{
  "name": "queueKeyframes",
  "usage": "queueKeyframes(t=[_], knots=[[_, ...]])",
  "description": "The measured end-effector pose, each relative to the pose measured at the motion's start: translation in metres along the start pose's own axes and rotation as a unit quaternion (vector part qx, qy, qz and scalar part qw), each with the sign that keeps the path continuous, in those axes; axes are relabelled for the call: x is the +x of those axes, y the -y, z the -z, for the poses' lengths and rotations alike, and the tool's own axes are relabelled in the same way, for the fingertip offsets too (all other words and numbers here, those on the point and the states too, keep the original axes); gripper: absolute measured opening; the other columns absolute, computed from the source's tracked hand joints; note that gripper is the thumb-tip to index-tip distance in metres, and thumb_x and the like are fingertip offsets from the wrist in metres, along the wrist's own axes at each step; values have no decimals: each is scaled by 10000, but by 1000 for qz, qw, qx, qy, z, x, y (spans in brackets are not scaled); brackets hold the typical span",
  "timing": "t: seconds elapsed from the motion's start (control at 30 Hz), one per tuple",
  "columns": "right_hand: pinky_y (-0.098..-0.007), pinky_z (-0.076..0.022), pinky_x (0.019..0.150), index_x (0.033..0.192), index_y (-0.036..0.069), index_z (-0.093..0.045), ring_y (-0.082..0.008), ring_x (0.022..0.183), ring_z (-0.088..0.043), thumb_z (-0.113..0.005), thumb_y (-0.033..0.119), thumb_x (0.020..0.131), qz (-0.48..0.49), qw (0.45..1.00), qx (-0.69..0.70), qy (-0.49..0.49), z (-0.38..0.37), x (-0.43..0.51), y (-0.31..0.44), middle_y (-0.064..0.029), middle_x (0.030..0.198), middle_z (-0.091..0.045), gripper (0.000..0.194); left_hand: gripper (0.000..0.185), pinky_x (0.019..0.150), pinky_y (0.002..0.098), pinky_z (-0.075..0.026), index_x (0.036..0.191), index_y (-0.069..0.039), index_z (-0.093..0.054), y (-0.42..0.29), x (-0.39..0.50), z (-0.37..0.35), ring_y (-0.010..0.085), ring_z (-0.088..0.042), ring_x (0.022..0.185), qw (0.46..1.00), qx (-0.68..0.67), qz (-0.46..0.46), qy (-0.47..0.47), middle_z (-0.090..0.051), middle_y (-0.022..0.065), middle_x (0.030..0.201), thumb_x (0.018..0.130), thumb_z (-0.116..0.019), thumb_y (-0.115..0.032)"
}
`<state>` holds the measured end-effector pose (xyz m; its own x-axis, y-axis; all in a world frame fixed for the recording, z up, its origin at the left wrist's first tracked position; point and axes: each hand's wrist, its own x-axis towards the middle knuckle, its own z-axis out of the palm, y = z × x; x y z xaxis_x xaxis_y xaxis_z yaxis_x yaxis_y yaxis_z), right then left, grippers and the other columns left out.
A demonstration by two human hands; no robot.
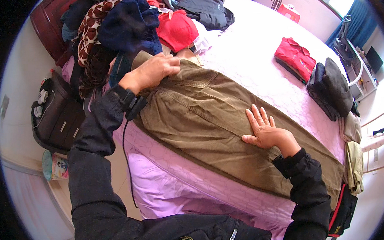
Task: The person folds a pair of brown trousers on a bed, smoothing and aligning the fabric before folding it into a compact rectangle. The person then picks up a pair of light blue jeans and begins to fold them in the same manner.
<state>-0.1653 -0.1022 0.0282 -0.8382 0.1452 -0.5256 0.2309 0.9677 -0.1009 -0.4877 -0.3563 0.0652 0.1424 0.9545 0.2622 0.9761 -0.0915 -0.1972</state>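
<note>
Olive-brown trousers (205, 120) lie lengthwise along the near side of the bed, one leg over the other, with a few creases. The waist end is at the left and the hems are at the right edge of the bed. At the waistband, my left hand (157, 69) has its fingers curled on the cloth; whether it pinches the fabric is hidden. My right hand (264, 130) rests palm down on the upper leg, fingers spread, holding nothing. A black device is strapped to my left wrist, its cable hanging down.
A heap of clothes, including a navy garment (130, 25) and a red one (177, 29), covers the bed's left end. A folded red shirt (296, 58) and folded dark clothes (332, 88) lie at the far right. A dark nightstand (62, 113) and a bin (54, 166) stand left.
</note>
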Motion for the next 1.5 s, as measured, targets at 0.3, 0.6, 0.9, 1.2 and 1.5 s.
queueKeyframes(t=[0.3,0.6,0.9,1.2,1.5], knots=[[-534,-76,1128,1496,136,23,-364,1424,69,-394,748,815,4,1000,5,-22,-5,-1,0,-155,1549,92,1007,249,664,379,-521,835,6,-661,-6,2,25,300,-652,661,927,-174,261,204,-664,154,725,880,-494,-172],[-507,-61,1133,1495,142,37,-342,1427,92,-419,717,830,-4,1000,3,-25,-6,-2,2,-128,1553,106,991,358,773,427,-510,999,-95,-647,22,18,0,318,-635,939,920,-12,321,225,-664,155,967,660,-726,-180],[-535,-31,1130,1499,154,5,-350,1423,102,-421,742,808,0,999,15,-47,-11,0,0,-127,1556,85,1002,566,782,476,-463,1028,-113,-481,63,5,-15,333,-595,992,899,9,403,174,-640,110,1016,614,-811,-312],[-536,-36,1130,1501,156,-17,-353,1424,95,-443,737,801,7,997,36,-63,-14,0,-3,-122,1558,75,1004,867,994,427,-421,1311,-45,-369,70,8,-20,394,-442,1222,878,101,426,196,-428,240,1351,595,-829,-209],[-543,-33,1127,1501,164,-16,-353,1424,95,-450,742,792,10,996,44,-72,-16,0,-3,-121,1559,70,1012,221,621,297,-449,859,-41,-576,104,-7,5,154,-574,710,891,-271,363,41,-592,29,724,665,-610,61]])
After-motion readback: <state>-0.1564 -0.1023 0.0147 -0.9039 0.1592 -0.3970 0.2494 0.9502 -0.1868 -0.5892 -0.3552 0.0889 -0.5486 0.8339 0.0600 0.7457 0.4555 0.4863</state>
